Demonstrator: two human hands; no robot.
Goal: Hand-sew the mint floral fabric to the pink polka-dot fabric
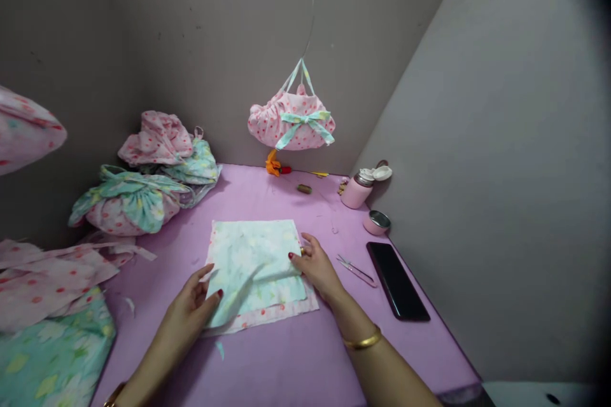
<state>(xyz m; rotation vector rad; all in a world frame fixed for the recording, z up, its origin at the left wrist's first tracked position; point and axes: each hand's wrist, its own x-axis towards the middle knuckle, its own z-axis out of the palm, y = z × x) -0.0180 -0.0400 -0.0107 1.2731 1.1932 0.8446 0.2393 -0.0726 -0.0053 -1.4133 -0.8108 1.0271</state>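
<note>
A pale mint floral fabric piece [252, 254] lies over a pink dotted fabric piece [281, 314] on the purple table. My left hand [193, 302] grips the mint fabric at its left edge, the thumb on top and the fingers curled at the side. My right hand [317, 267] pinches its right edge between thumb and fingers. A raised fold runs diagonally across the mint layer between my hands. The dotted piece shows along the front and right edges. Small pink-handled scissors [356, 270] lie to the right of my right hand.
Sewn fabric bags [133, 210] and loose dotted cloth [57, 276] crowd the left side. A dotted bag with a mint bow [293, 121] hangs above the back edge. At right are a pink flask [356, 192], its cup [377, 222] and a black phone [398, 281], near the grey wall.
</note>
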